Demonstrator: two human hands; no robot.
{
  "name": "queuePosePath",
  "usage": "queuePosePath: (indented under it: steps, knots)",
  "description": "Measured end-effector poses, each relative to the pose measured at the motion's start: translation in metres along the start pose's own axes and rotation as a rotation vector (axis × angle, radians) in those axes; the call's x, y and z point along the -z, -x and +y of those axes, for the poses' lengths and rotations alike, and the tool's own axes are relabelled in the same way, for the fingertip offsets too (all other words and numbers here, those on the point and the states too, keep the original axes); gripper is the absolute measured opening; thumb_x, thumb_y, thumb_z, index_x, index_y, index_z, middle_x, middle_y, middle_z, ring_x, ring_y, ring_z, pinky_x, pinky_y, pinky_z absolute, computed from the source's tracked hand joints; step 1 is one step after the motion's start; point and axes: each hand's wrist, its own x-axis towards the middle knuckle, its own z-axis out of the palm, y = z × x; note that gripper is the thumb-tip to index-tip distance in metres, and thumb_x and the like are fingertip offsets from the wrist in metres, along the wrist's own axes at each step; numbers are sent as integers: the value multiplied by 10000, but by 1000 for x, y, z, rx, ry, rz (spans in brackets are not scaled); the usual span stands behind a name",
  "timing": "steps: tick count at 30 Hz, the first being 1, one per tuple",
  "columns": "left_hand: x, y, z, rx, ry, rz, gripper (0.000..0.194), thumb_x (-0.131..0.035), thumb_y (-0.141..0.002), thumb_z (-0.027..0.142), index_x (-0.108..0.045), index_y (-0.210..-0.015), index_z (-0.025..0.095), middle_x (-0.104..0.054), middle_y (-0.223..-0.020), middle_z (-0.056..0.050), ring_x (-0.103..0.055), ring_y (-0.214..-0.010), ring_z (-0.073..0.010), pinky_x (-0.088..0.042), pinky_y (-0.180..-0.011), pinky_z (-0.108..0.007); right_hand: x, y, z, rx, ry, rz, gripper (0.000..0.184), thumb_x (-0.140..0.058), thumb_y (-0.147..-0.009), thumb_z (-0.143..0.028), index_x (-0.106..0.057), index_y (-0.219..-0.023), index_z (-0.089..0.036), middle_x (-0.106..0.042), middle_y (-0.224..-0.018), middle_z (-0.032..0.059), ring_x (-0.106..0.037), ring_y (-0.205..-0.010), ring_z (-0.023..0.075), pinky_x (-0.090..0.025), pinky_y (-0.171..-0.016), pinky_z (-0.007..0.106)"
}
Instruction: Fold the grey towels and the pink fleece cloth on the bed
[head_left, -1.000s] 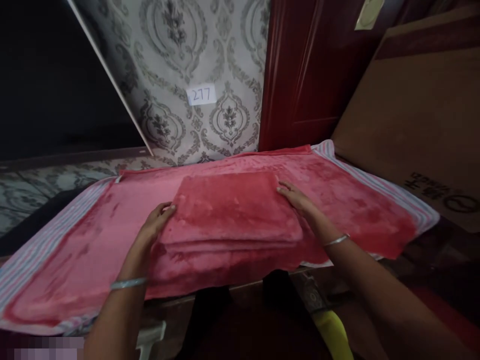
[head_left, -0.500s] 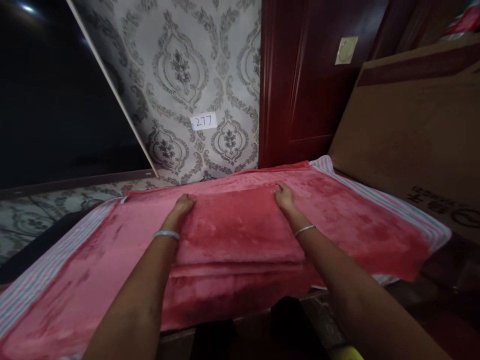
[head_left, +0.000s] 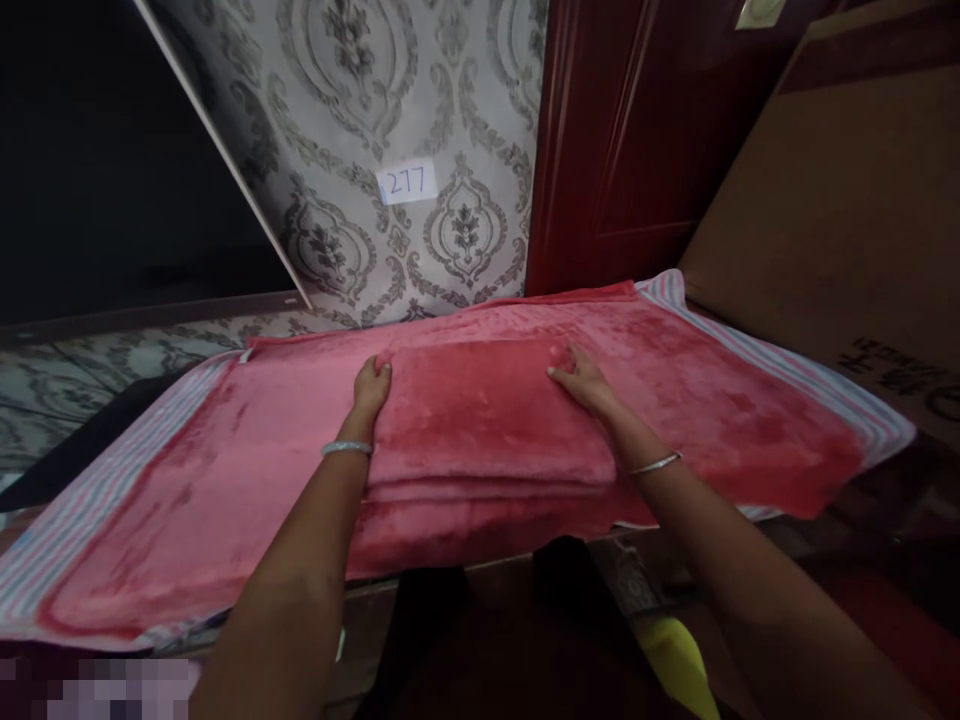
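A folded pink plush blanket (head_left: 487, 410) lies in a flat rectangular stack, its layered folds facing me. My left hand (head_left: 371, 385) is at its far left corner, with thumb and fingers closed on a bit of the fabric. At the far right corner, my right hand (head_left: 581, 380) pinches the fabric between thumb and fingers. Beneath the stack spreads a larger pink plush cloth (head_left: 285, 420) with striped borders along its left and right ends.
A large cardboard box (head_left: 847, 200) stands at the right. Behind are a patterned wall with a paper label (head_left: 407, 181) and a dark red door (head_left: 600, 130). A black screen (head_left: 112, 170) fills the upper left. Something yellow (head_left: 679, 660) shows below the front edge.
My left hand has moved from the stack's left side up to its far left corner. The right hand stays around the far right corner. The camera view tilted up, then down again.
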Motion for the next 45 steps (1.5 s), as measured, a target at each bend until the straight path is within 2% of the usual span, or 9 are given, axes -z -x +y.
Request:
queuePosePath:
  steps: [7,11,13,16,18,22,25,33,45]
  knots:
    - [-2,8,6,-20,2,17,477,-522,-908,265,-612,-1351,113,-695,-1303,-148,-629,-1222,-288,-449,-1104,-384,-9,44,24,114,37,50,708,-563,-844,-307,-457,-1518,-118,-562,-1487,157,-498,-1400,289,-430,-1136,455]
    - [6,9,8,24,27,-55,500,-505,-931,281,-576,-1398,117,-666,-1366,-144,-627,-1240,-260,-466,-1085,-368,-2,42,29,53,6,19,680,-579,-849,-341,-489,-1489,-127,-645,-1385,148,-617,-1249,291,-492,-1053,461]
    - [13,7,11,81,5,-76,560,-540,-920,310,-543,-1428,73,-619,-1409,-213,-617,-1259,-316,-477,-1073,-427,9,35,26,10,55,-50,686,-594,-855,-372,-489,-1490,-133,-697,-1289,143,-668,-1146,301,-522,-994,463]
    - [21,5,23,69,-122,-34,698,-589,-894,343,-454,-1490,6,-458,-1528,-313,-457,-1417,-421,-384,-1145,-546,21,18,3,97,231,-40,688,-589,-880,-373,-472,-1510,-122,-669,-1331,175,-627,-1217,338,-475,-1054,471]
    - [20,6,38,-57,-276,-61,711,-555,-920,369,-414,-1528,27,-369,-1600,-290,-310,-1515,-407,-278,-1210,-564,17,6,-27,206,346,-37,673,-567,-915,-382,-461,-1519,-104,-583,-1448,196,-532,-1345,346,-398,-1135,452]
    - [4,10,65,-279,-474,-245,639,-455,-979,438,-434,-1544,139,-343,-1645,-200,-233,-1558,-356,-188,-1243,-586,-21,-3,-93,259,533,-184,623,-462,-997,-473,-480,-1504,-111,-484,-1545,199,-418,-1441,347,-306,-1186,484]
    - [-11,15,66,-349,-550,-299,607,-424,-992,466,-461,-1535,195,-372,-1637,-172,-258,-1548,-364,-169,-1232,-631,-54,6,-110,200,616,-230,607,-381,-1032,-481,-481,-1502,-110,-446,-1571,211,-373,-1468,355,-269,-1187,551]
    - [-32,24,31,-373,-600,-256,640,-367,-1009,492,-409,-1570,185,-375,-1635,-179,-271,-1539,-357,-117,-1240,-639,-86,19,-72,248,676,-132,637,-357,-1043,-471,-413,-1562,-106,-363,-1631,186,-293,-1519,322,-190,-1222,534]
    - [-37,27,33,-361,-681,-244,618,-323,-1029,486,-418,-1564,190,-423,-1614,-146,-309,-1524,-325,-152,-1249,-627,-91,15,-63,265,709,-128,636,-303,-1057,-488,-432,-1550,-106,-415,-1604,178,-322,-1499,322,-196,-1211,533]
